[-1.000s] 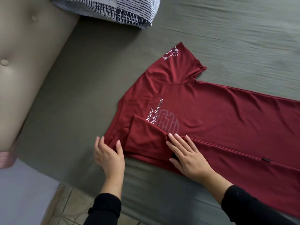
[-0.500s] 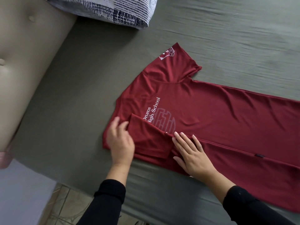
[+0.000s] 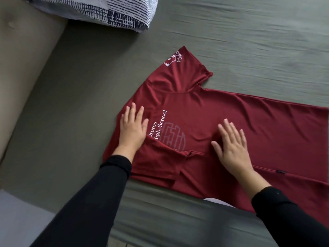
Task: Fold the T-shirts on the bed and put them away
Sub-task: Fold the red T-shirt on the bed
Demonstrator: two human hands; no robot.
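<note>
Bed (image 3: 249, 41): red T-shirt (image 3: 222, 111) flat, left hand (image 3: 132, 128), right hand (image 3: 233, 145) pressing.

White lettering on the dark red T-shirt (image 3: 222, 125) reads "High School", with a line beside it showing "rums", its first letter cut off by the folded near sleeve. The white emblem on the far sleeve holds marks too small to read

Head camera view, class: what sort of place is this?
Most likely a bedroom. A dark red T-shirt lies on a bed's olive-green sheet, beside a beige padded headboard and a black-and-white patterned pillow.
</note>
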